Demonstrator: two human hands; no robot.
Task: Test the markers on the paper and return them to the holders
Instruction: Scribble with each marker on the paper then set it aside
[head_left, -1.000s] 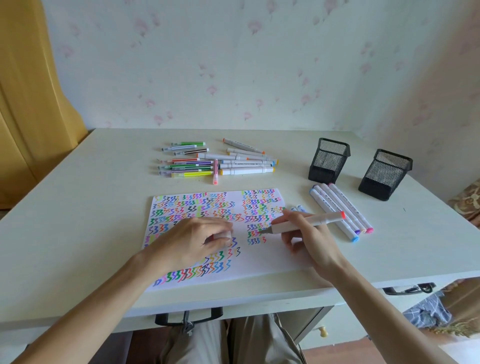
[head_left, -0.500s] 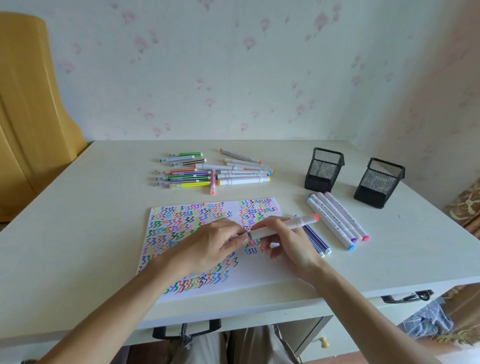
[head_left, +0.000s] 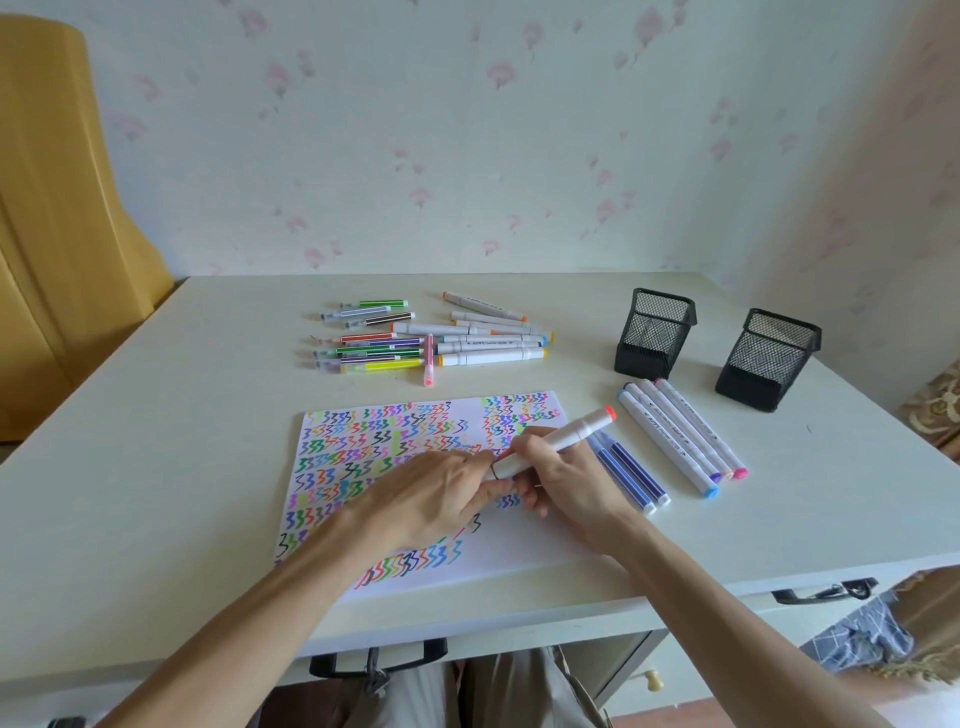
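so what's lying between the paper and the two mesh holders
In the head view, two slim purple-blue pens beside the paper, then four white markers in a row, just in front of the mesh holders.

The white markers (head_left: 680, 434) lying beside the black holders and the white markers (head_left: 488, 343) at the back of the desk carry dark print along their barrels, too small to read. The paper (head_left: 524, 551) bears only coloured zigzag strokes resembling 3s.
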